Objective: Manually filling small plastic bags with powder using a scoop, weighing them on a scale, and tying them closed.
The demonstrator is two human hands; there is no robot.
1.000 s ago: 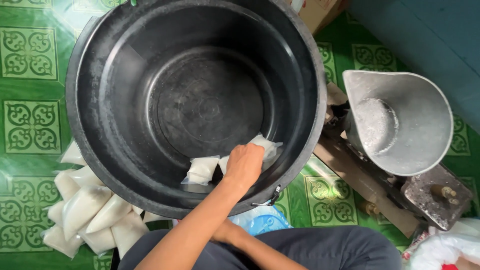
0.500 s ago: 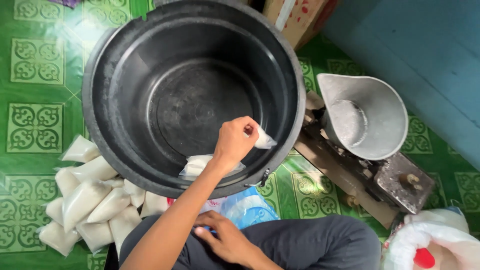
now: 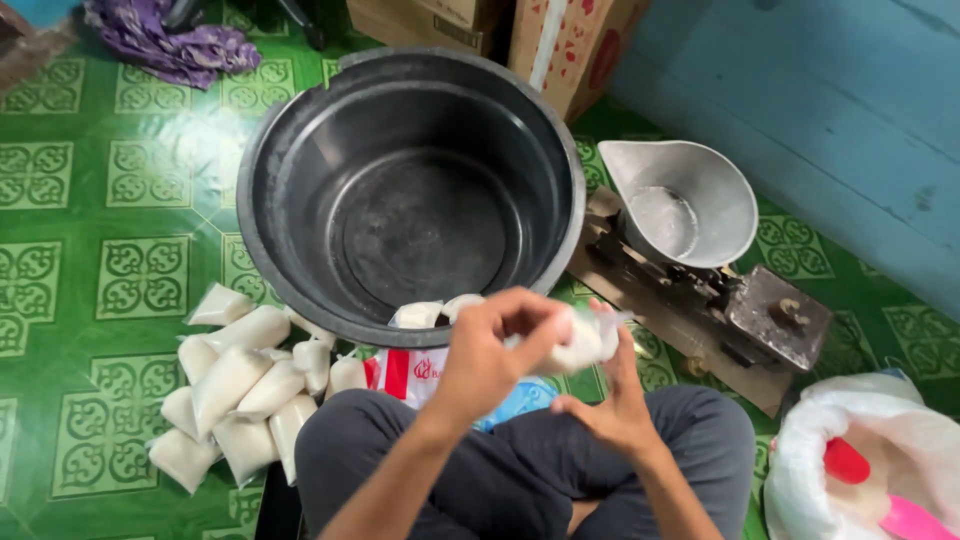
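Observation:
Both my hands meet over my lap, just in front of the big black tub (image 3: 300, 140). My left hand (image 3: 487, 358) and my right hand (image 3: 612, 402) together grip a small clear bag of white filling (image 3: 582, 343), the left pinching its top, the right underneath. Two more filled bags (image 3: 417, 315) lie inside the tub against its near wall. A pile of several similar filled bags (image 3: 240, 385) lies on the green tiled floor to the left of my knee.
A balance scale (image 3: 775, 318) with a metal scoop pan (image 3: 685, 205) stands right of the tub. A white sack holding a red scoop (image 3: 860, 462) is at bottom right. Cardboard boxes (image 3: 565, 45) and a purple cloth (image 3: 170, 42) lie behind the tub.
My left hand lifted a bag out of the tub and drew it back over my lap. My right hand rose from my lap to take hold of it too.

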